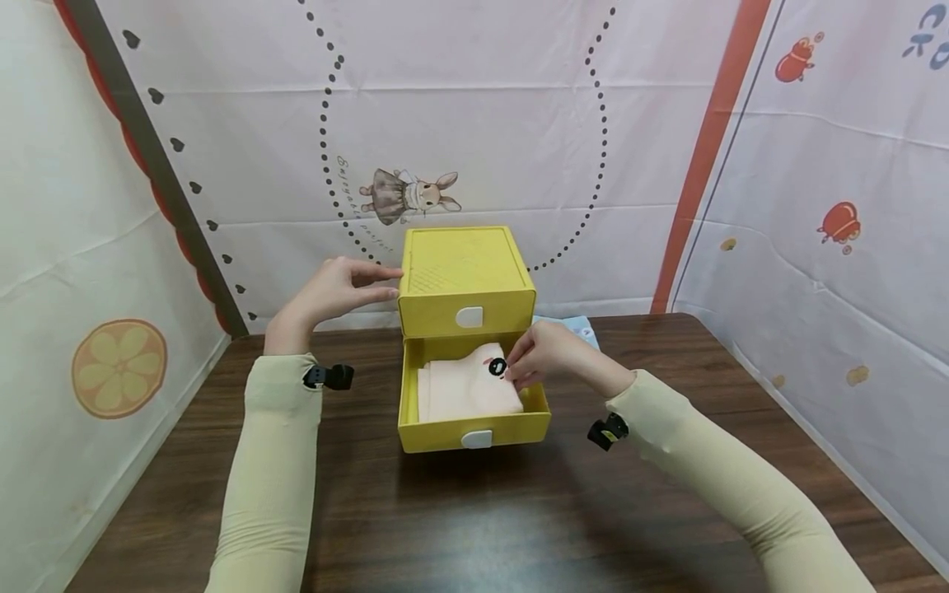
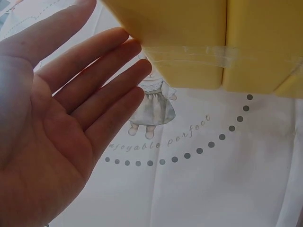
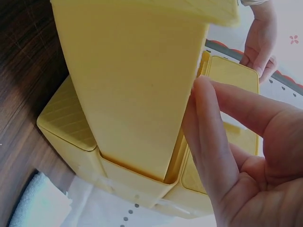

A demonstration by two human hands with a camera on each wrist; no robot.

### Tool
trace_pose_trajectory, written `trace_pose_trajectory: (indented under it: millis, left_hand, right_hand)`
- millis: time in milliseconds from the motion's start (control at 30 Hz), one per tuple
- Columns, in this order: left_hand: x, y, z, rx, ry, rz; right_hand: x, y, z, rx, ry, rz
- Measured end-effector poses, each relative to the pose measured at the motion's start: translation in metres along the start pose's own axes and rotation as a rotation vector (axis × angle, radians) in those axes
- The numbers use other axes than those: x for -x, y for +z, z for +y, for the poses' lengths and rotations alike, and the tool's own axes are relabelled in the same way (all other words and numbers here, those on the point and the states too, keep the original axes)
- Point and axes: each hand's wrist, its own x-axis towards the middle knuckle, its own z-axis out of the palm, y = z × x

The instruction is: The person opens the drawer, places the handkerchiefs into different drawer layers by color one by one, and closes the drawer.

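Here the right hand (image 1: 544, 356) pinches the folded cloth (image 1: 467, 389) lying inside the pulled-out lower drawer (image 1: 474, 428), directly beneath its fingers, while the flat, open left hand (image 1: 337, 288) steadies the yellow drawer box (image 1: 463, 280) from its left side.

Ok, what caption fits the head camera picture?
Left hand touches the yellow drawer box; right hand pinches folded cloth in the open drawer.

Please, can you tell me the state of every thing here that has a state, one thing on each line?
Upper drawer: closed.
Lower drawer: pulled open, holds the folded cloth.
Folded cloth: folded, lying in the lower drawer.
Left hand: open, straight fingers against the cabinet side.
Right hand: fingers on the cloth.
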Motion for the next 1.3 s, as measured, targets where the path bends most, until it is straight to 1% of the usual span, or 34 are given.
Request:
trace_pose_trajectory:
  millis: [300,467,633,867,1067,1300]
  left_hand:
    - [0.001,-0.001,0.003,-0.008,-0.002,-0.003]
    - [0.0,0.0,0.002,-0.011,-0.008,-0.005]
    - [0.0,0.001,0.0,-0.005,-0.007,-0.008]
    - [0.0,0.001,-0.001,-0.005,-0.004,-0.003]
    - [0.0,0.001,-0.001,-0.009,-0.002,-0.003]
    - [0.0,0.0,0.0,-0.012,0.004,0.002]
  right_hand:
    - [0.001,-0.003,0.005,0.013,-0.01,0.013]
    - [0.006,-0.006,0.005,0.019,-0.035,0.006]
    - [0.014,-0.009,0.001,0.037,-0.083,0.013]
    - [0.027,-0.011,-0.002,0.036,-0.118,0.0]
    - [0.039,-0.01,-0.003,0.036,-0.162,-0.011]
    - [0.049,-0.005,-0.001,0.039,-0.187,-0.001]
